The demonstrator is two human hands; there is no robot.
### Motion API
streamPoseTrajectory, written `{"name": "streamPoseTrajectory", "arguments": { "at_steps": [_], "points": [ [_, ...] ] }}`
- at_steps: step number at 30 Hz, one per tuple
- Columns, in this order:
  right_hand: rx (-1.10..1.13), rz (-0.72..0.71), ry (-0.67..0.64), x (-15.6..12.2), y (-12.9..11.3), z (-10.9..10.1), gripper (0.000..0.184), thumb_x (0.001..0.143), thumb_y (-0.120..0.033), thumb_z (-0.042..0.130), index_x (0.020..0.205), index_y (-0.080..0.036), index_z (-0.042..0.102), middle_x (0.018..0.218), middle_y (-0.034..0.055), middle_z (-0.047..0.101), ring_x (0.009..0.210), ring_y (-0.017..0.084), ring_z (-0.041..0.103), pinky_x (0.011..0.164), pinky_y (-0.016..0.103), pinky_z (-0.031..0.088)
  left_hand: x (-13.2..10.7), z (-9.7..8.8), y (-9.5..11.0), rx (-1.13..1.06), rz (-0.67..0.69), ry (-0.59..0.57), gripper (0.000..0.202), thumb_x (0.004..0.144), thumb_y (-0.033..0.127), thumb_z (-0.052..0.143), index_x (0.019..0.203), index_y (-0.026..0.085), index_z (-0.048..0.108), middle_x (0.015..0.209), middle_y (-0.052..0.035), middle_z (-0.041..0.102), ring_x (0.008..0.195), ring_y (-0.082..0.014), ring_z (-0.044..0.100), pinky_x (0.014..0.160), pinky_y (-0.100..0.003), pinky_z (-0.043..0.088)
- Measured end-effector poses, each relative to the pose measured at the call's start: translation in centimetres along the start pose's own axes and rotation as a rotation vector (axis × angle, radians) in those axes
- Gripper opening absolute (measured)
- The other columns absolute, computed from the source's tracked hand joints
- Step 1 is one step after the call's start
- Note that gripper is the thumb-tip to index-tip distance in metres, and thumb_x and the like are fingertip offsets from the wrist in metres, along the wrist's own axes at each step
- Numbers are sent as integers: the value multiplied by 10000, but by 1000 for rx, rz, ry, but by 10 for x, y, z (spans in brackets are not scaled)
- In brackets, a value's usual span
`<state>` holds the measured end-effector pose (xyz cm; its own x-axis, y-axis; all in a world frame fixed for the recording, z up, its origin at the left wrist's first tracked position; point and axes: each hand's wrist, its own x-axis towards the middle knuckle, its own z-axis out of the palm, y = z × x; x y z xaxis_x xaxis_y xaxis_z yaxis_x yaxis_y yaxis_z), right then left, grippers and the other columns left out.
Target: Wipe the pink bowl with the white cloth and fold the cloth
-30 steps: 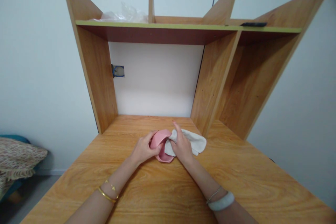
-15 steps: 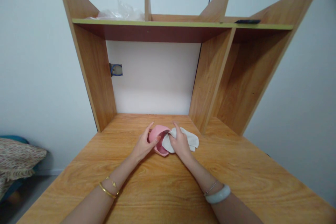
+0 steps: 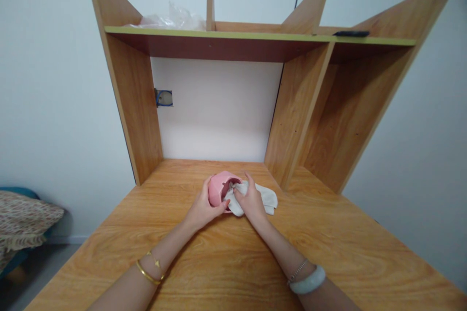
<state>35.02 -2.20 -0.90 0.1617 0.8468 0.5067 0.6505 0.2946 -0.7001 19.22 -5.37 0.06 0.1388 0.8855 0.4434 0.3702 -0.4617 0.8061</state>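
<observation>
A pink bowl-like container (image 3: 219,186) is tipped on its side above the wooden desk, its opening turned to the right. My left hand (image 3: 205,208) grips it from the left, thumb along the near lower rim. Bunched in my right hand (image 3: 251,200) is a pale grey-white cloth (image 3: 268,198), whose front part reaches into the container's opening. The cloth's loose end trails to the right over the desk. Fingertips of my right hand are partly hidden by the cloth. A notch shows in the container's rim.
The wooden desk (image 3: 219,262) has a shelf unit (image 3: 233,34) at its back. On the shelf lie a clear plastic bag (image 3: 175,18) and a dark flat object (image 3: 350,33). An uncovered wall socket box (image 3: 164,98) sits at the left. A patterned fabric (image 3: 25,218) shows at far left.
The pink container has turned, so its outer side shows more. My left thumb has moved down to its lower rim. The cloth has shifted slightly with my right hand.
</observation>
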Motion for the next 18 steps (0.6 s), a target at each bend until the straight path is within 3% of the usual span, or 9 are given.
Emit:
{"name": "streamPoseTrajectory", "arguments": {
  "at_steps": [4, 9, 14, 18],
  "points": [
    [-193, -18, -32, 3, -5, -8, 637, 741, -284, 547, 1309, -122, 310, 616, 26, 619, 567, 213, 595, 497, 256, 385, 1, -2, 3, 93, -5, 13, 742, 693, 364, 615, 1316, 160, 268, 1247, -119, 483, 1114, -232, 489, 947, -359, 387],
    [-382, -116, -51, 2, -12, -16, 656, 777, -331, 528, 1346, -146, 257, 727, 69, 663, 662, 244, 630, 531, 269, 392, 0, -8, 7, 225, -2, -50, 738, 677, 365, 612, 1325, 170, 320, 1117, -98, 590, 973, -235, 577, 863, -353, 445],
    [-401, -326, -86, -2, -17, -23, 663, 780, -251, 517, 1367, -164, 222, 936, 101, 662, 803, 255, 632, 627, 304, 438, 1, -14, 10, 302, 79, -117, 727, 676, 304, 574, 1342, 167, 316, 1094, -90, 611, 888, -218, 608, 819, -337, 464],
    [-367, -330, -115, -4, -18, -23, 662, 763, -229, 528, 1358, -162, 246, 1004, 111, 646, 862, 251, 619, 673, 305, 444, 2, -20, 12, 343, 107, -155, 735, 677, 317, 574, 1348, 161, 314, 1000, -77, 643, 849, -223, 611, 780, -331, 474]
  ]
}}
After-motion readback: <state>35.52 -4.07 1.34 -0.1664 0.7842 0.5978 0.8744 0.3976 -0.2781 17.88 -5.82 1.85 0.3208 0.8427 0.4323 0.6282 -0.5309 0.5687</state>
